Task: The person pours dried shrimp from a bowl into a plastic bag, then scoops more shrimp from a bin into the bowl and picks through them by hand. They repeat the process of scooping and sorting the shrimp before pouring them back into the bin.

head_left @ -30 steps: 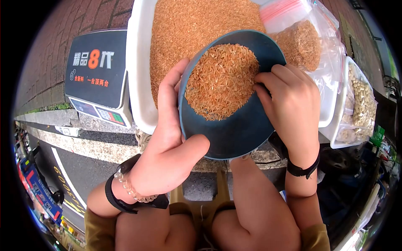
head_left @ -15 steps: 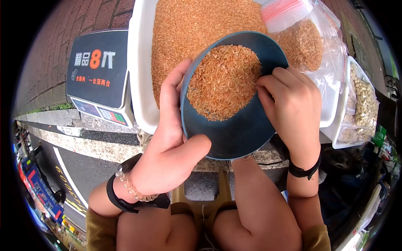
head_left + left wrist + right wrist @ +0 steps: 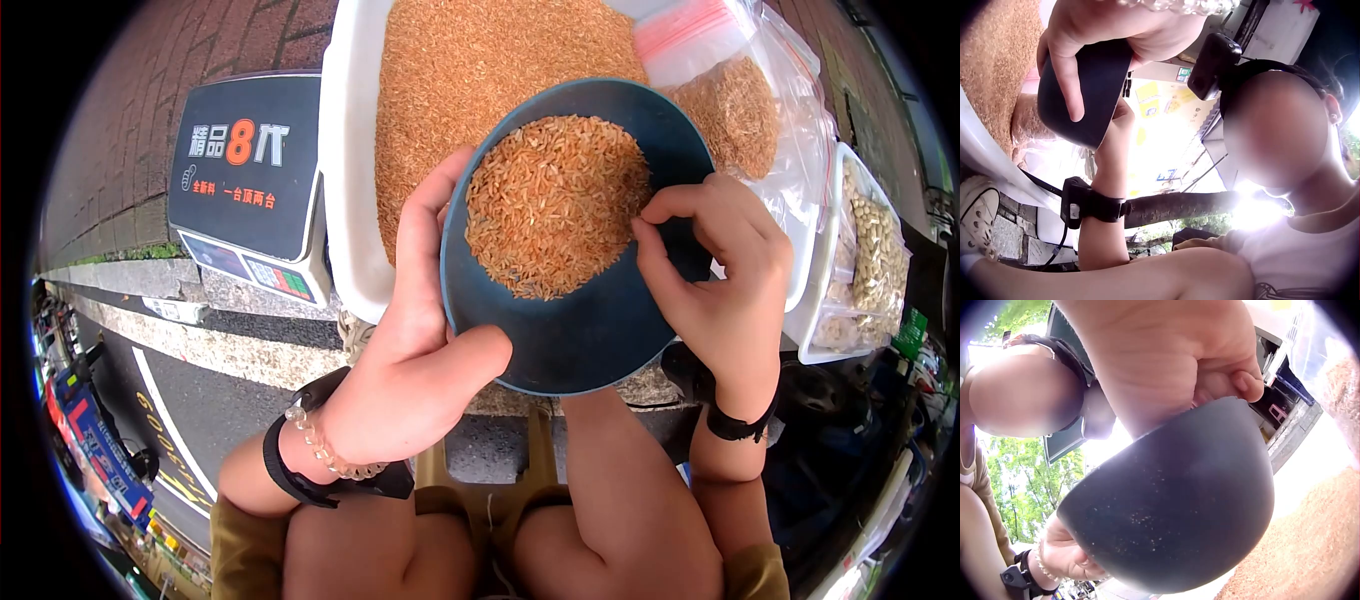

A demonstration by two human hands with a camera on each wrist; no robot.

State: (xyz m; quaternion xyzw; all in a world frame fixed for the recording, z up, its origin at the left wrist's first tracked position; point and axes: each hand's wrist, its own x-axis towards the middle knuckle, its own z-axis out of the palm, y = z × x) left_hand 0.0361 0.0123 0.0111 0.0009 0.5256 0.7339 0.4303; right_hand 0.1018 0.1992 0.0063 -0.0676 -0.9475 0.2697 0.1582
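Note:
A dark blue bowl [image 3: 570,345] is tilted over the white tub, with a heap of reddish-brown grain [image 3: 555,205] inside. My left hand [image 3: 400,370] grips its left side, thumb over the near rim and fingers around the outside. At the right edge of the heap, inside the bowl, my right hand [image 3: 725,280] has its thumb and index fingertips brought close together; whether a grain is between them cannot be told. The right wrist view shows the underside of the bowl [image 3: 1179,500], specks on it, below the curled right fingers.
The white tub [image 3: 350,200] of similar grain [image 3: 500,50] lies beyond the bowl, with clear bags [image 3: 725,115] on its right. A scale [image 3: 250,170] stands to the left. At the right is a white tray [image 3: 830,345] with bagged pale pieces [image 3: 878,250]. Knees are below.
The bowl and both hands have shifted slightly right in the head view, as have the surroundings. The right hand has turned, its index finger more arched and a gap showing between finger and thumb.

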